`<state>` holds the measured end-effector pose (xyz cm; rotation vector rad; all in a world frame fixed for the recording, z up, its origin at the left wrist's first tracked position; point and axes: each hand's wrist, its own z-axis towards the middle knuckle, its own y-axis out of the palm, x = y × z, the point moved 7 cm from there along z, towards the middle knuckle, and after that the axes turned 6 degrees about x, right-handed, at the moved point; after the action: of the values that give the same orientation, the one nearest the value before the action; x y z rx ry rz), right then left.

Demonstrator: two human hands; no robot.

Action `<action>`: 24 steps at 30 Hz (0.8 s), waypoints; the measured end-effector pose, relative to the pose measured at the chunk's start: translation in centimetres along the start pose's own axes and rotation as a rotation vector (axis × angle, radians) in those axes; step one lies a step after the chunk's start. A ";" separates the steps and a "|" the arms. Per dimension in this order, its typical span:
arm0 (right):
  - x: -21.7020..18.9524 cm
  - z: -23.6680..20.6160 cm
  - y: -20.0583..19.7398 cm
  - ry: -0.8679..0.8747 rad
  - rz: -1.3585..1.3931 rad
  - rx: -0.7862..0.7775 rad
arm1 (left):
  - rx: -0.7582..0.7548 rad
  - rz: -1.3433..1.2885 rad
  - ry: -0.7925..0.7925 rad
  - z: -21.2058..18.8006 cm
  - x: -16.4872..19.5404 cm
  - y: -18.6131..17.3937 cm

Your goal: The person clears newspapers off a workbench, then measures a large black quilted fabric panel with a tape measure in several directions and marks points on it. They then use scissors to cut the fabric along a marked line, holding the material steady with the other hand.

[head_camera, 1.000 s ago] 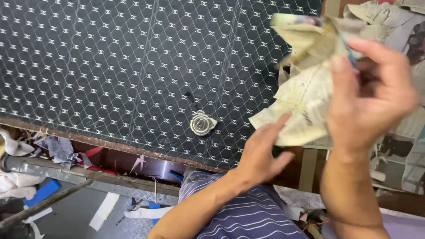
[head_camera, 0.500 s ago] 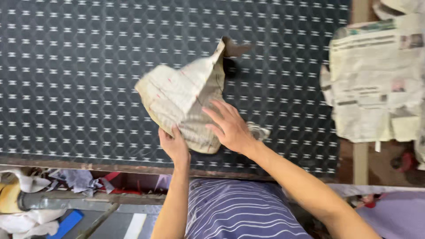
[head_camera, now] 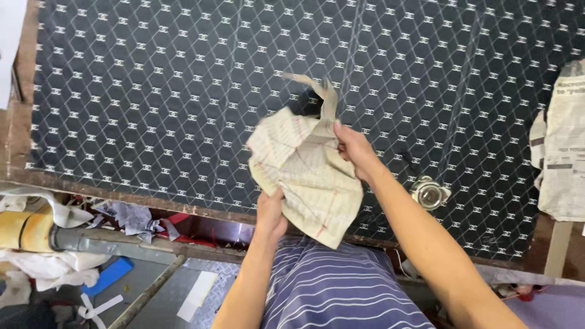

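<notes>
A crumpled beige paper pattern piece with red lines hangs above the near edge of a dark fabric printed with a white hexagon grid. My left hand grips the paper's lower left edge from below. My right hand pinches its upper right part, where a narrow strip sticks up. Both forearms reach out over my striped purple shirt.
A small round metal object lies on the fabric right of my right arm. Folded newspaper sits at the right edge. Below the table's wooden edge are fabric scraps, a yellow roll and a metal floor.
The view moved left and the newspaper slid toward the right edge. The paper piece came down from near my face to just above the fabric, and both hands now grip it.
</notes>
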<state>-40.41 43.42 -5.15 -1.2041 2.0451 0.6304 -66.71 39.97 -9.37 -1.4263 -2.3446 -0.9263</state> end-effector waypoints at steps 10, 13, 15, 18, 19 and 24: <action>-9.6 -1.9 3.8 -0.102 0.572 -0.190 | -0.078 0.227 0.336 -1.3 8.6 3.3; -12.4 -4.3 4.0 -0.183 0.554 -0.301 | -0.133 0.245 0.428 -1.4 11.0 5.3; -14.0 -5.3 3.6 -0.243 0.525 -0.235 | -0.153 0.238 0.480 -1.5 12.5 6.4; -15.9 -6.1 3.6 -0.322 0.523 -0.210 | -0.134 0.227 0.516 -1.0 14.0 7.5; -16.3 -6.3 3.6 -0.343 0.530 -0.213 | -0.119 0.234 0.523 -0.8 14.4 7.7; -16.3 -6.5 3.3 -0.410 0.529 -0.201 | -0.086 0.233 0.595 -0.5 15.0 7.6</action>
<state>-39.64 49.61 11.58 -0.5538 1.9678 1.2447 -67.58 52.72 1.56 -1.2028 -1.6881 -1.1918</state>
